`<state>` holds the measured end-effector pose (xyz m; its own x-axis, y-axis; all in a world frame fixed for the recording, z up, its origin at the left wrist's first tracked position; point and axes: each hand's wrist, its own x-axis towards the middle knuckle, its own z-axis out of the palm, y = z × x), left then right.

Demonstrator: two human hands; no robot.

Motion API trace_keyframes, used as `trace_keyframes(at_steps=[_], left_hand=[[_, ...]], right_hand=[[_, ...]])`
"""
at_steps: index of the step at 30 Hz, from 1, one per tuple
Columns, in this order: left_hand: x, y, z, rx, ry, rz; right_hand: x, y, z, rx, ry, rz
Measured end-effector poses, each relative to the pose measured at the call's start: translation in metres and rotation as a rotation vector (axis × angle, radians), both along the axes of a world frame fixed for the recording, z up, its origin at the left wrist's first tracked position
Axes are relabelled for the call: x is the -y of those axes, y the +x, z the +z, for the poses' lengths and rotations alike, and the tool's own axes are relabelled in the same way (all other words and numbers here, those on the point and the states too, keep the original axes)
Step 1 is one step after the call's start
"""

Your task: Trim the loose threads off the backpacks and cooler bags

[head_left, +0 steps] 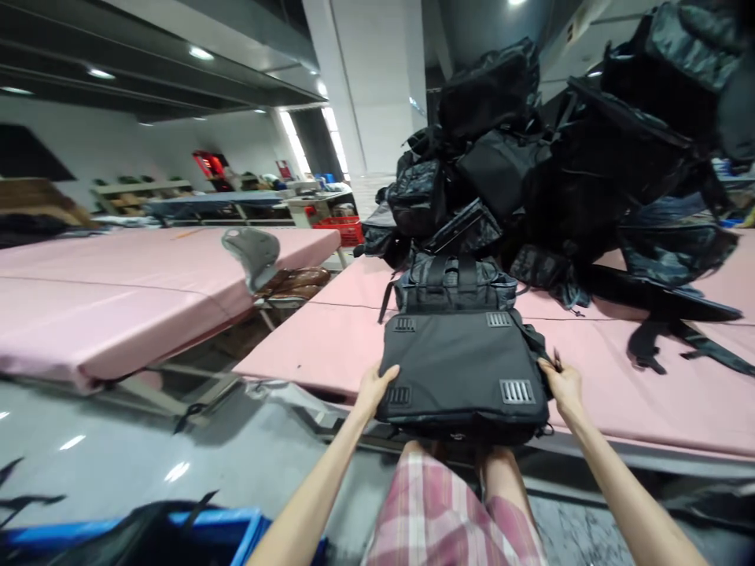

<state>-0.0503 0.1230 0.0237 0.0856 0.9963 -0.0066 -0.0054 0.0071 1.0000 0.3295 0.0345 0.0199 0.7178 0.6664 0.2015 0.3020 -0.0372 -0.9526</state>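
A black bag [454, 358] lies at the front edge of the pink-covered table [330, 338], showing a flat panel with slotted plastic feet at its corners. My left hand [377, 385] is closed on its left edge, thumb on top. At the opposite side, my right hand [563, 385] grips the bag's right edge. A small dark pointed thing [557, 358] sticks up by the right fingers; I cannot make out what it is. Just behind, touching the bag, is a dark camouflage-patterned bag part [454, 283] with straps. The undersides of both hands' grips are hidden.
A tall heap of black and camouflage bags [560, 173] covers the table's back right, with loose straps [654, 338] trailing forward. Left stand another pink table [118, 299] and a grey chair [253, 255]. A blue bin [248, 527] holding black material sits at lower left.
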Motion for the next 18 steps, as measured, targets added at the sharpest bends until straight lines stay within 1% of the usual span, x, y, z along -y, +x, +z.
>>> trace_keyframes(at_steps=[2,4,8,10,11,13,16,17,18], left_hand=[[0.010,-0.005,-0.003,-0.013,0.115,0.005],[0.016,-0.006,0.002,-0.083,0.208,0.038],[0.016,0.002,0.022,-0.170,0.390,0.146],[0.010,0.008,0.026,-0.183,0.459,0.213],[0.008,0.010,0.024,-0.187,0.473,0.237],[0.004,0.010,0.014,-0.193,0.453,0.246],[0.007,0.002,-0.007,-0.239,0.357,0.156],[0.010,-0.001,-0.012,-0.273,0.342,0.139],[0.015,-0.004,-0.013,-0.316,0.353,0.153]], right_hand=[[0.009,-0.003,-0.006,-0.059,0.055,-0.030],[0.014,-0.005,-0.006,-0.104,0.124,-0.071],[0.014,-0.003,0.006,-0.127,0.281,-0.131],[0.012,0.000,0.011,-0.130,0.338,-0.124],[0.012,0.001,0.011,-0.131,0.349,-0.112],[0.015,0.001,0.005,-0.134,0.328,-0.082],[0.027,-0.001,-0.014,-0.140,0.249,-0.049],[0.032,-0.002,-0.020,-0.141,0.223,-0.048],[0.037,-0.003,-0.025,-0.142,0.197,-0.050]])
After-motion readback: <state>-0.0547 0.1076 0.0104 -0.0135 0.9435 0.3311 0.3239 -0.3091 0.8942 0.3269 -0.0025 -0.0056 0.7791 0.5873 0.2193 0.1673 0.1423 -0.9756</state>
